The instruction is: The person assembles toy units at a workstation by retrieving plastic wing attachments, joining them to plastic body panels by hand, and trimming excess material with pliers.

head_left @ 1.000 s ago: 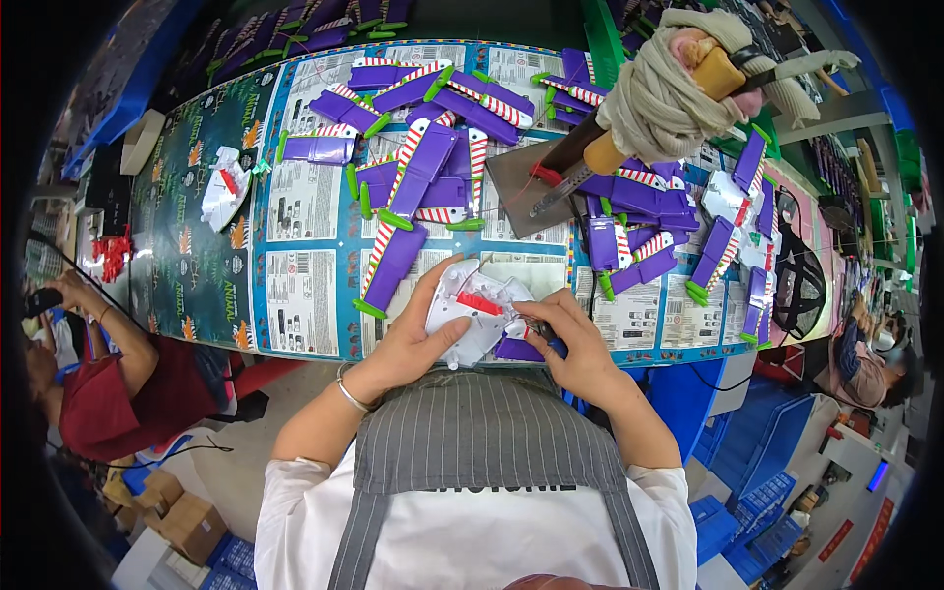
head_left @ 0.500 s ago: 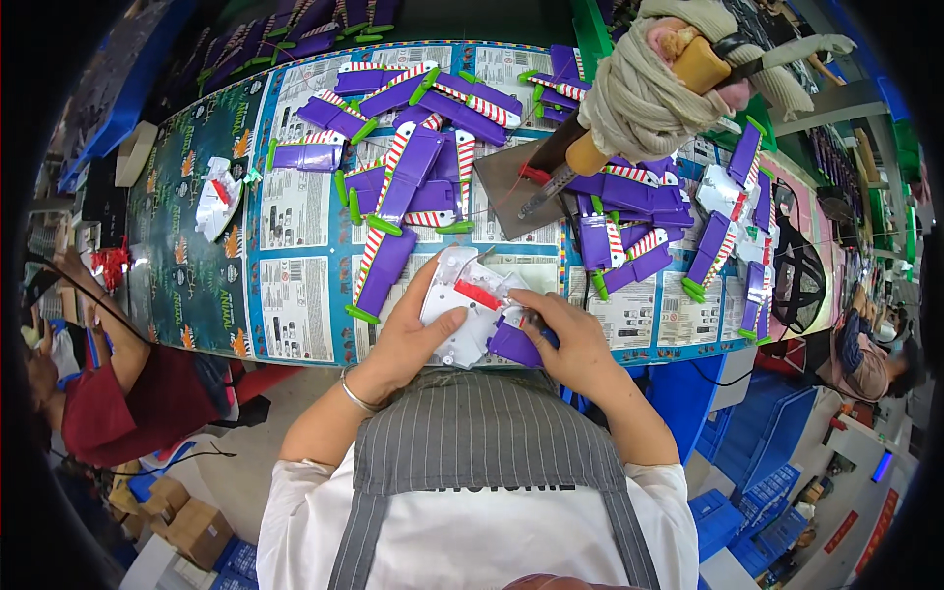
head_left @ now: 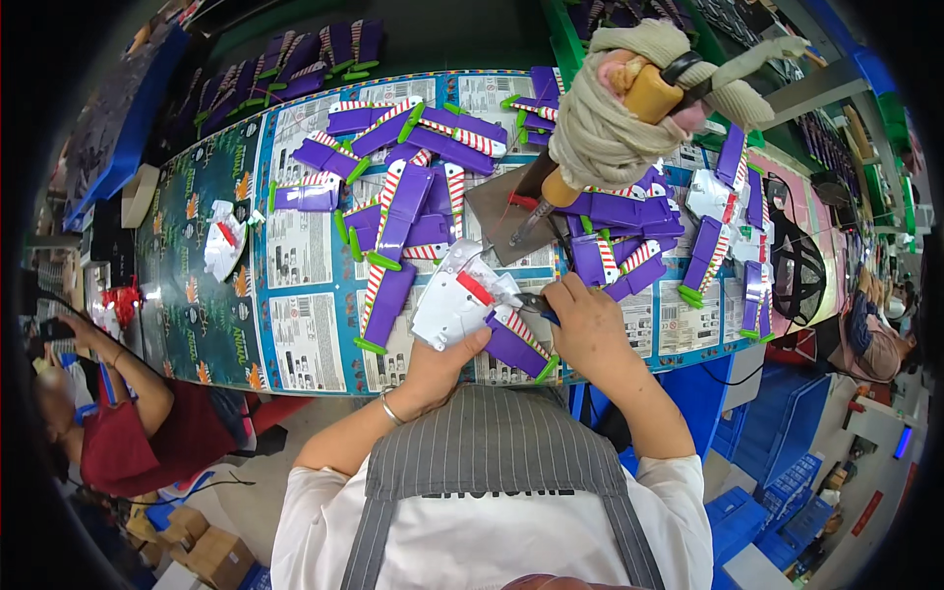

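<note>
My left hand [head_left: 442, 372] is closed on the lower edge of a white plastic shell [head_left: 442, 313] with a red strip across it. Attached at the shell's right side is a purple wing [head_left: 511, 351] with red-and-white stripes and a green tip, slanting down to the right. My right hand [head_left: 591, 323] grips small dark pliers [head_left: 536, 306], whose jaws reach the shell's right edge just above the wing. The jaws' exact hold is too small to make out.
Purple striped wings [head_left: 405, 211] lie in loose piles across the paper-covered table [head_left: 300, 339]. Ahead right stands a hanging tool [head_left: 615, 108] wrapped in cloth, above a metal plate [head_left: 492, 211]. Another white shell [head_left: 225, 241] lies left. A person in dark red [head_left: 162, 423] sits left.
My right hand has moved a little right and up, and the pliers now show at the shell. The left hand has shifted under the shell's lower edge; more of the attached wing shows.
</note>
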{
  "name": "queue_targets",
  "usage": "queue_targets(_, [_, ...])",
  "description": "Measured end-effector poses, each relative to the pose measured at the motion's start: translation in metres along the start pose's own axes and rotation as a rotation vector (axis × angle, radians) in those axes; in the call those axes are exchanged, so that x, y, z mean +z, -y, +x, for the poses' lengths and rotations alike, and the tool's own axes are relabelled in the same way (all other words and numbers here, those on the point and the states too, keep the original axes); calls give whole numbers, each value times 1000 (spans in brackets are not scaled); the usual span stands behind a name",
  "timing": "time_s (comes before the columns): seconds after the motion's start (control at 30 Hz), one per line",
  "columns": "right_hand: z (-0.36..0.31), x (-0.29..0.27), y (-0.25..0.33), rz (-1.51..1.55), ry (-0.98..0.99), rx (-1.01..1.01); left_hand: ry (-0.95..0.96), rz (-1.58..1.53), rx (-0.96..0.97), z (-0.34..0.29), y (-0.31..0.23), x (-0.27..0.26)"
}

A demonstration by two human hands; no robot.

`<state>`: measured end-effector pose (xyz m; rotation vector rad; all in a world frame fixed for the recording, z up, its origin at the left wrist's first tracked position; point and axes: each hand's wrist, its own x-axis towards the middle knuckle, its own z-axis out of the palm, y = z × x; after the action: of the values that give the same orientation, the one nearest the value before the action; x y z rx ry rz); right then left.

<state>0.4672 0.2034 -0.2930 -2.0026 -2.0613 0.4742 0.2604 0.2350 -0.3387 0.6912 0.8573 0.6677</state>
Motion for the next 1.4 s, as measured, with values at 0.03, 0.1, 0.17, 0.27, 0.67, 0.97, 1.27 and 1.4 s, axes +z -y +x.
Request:
queue_targets(0.03, [2,3,-3,-1,-5,7,-3,9,10,0,1,-1])
queue_targets(0.1, [7,7,-4,-101,-33,-59,-8,18,23,2,0,-4])
queue_targets(0.17, [10,6,-2,-121,-28,-58,23,67,58,4,0,-5])
queue_targets(0.27, [14,7,-4,-127,69,-32,34,137,89,6,0,-7])
queue_targets(0.67, [23,-2,-1,-6,196,27,35,33,79,9,-7,-1])
queue_targets(0.97, [22,5,-11,-48,37,-106,37,17,72,9,-6,-2])
queue_targets(1.27, [36,-24,-3,-298,98,-187,23,100,86,17,-8,-1])
queue_targets(1.4, [55,-23,-15,-378,36,-334,-26,93,102,24,-25,6])
